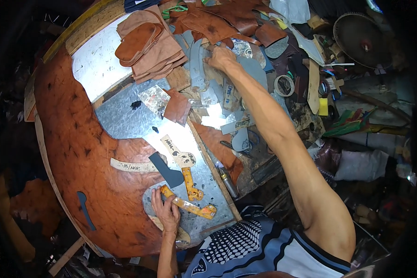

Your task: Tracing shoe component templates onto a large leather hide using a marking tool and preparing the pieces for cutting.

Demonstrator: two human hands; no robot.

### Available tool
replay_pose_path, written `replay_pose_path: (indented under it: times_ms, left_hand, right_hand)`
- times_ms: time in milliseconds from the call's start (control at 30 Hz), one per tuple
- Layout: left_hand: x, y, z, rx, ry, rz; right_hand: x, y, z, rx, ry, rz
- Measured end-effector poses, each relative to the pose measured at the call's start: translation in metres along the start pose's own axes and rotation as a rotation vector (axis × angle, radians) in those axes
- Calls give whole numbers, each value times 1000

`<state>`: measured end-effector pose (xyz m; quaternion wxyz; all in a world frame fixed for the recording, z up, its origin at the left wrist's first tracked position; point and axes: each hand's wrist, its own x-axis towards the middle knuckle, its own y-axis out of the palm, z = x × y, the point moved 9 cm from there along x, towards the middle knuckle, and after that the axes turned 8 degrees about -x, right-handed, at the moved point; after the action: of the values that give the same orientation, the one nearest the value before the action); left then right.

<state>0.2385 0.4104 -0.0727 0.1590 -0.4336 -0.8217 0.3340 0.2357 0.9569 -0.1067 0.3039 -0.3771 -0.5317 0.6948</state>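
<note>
My left hand [166, 212] lies flat with its fingers stretched out, at the edge of the brown leather hide [111, 208] and the bare metal sheet [208, 185]. Its fingertips are beside the end of a yellow curved template [190, 207]; whether they touch it I cannot tell. Close by are a second yellow template [188, 180], a dark grey curved piece [166, 170] and pale templates with handwriting [177, 150]. My right arm stretches far forward. My right hand [222, 58] is among grey cut pieces, next to a long grey curved strip [197, 65], thumb and finger apart; the other fingertips are partly hidden.
A stack of brown leather pieces [157, 58] stands at the far left, with leather scraps [213, 23] behind. A tape roll [284, 85] and a yellow block [323, 107] lie right of my arm. A pen-like tool [227, 180] rests by the metal sheet's right edge.
</note>
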Motion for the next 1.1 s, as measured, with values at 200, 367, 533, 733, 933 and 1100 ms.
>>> replay_pose_path:
  times_ms: [200, 367, 533, 733, 933, 1100]
  left_hand:
    - [0, 0, 1, -4, -10, -3]
    - [-1, -2, 2, -14, -16, -6]
    - [1, 0, 2, -5, -17, 10]
    - [-2, -2, 4, 11, -8, -15]
    - [1, 0, -1, -11, 10, -19]
    - [2, -2, -3, -9, 10, -21]
  right_hand:
    - [39, 9, -11, 146, -16, 174]
    - [36, -15, -60, 605, 197, 93]
    - [4, -82, -83, 11, 170, -441]
    - [-56, -21, 40, -114, -39, 55]
    - [-55, 10, 59, -57, -23, 16]
    - [-13, 51, 3, 331, 177, 14]
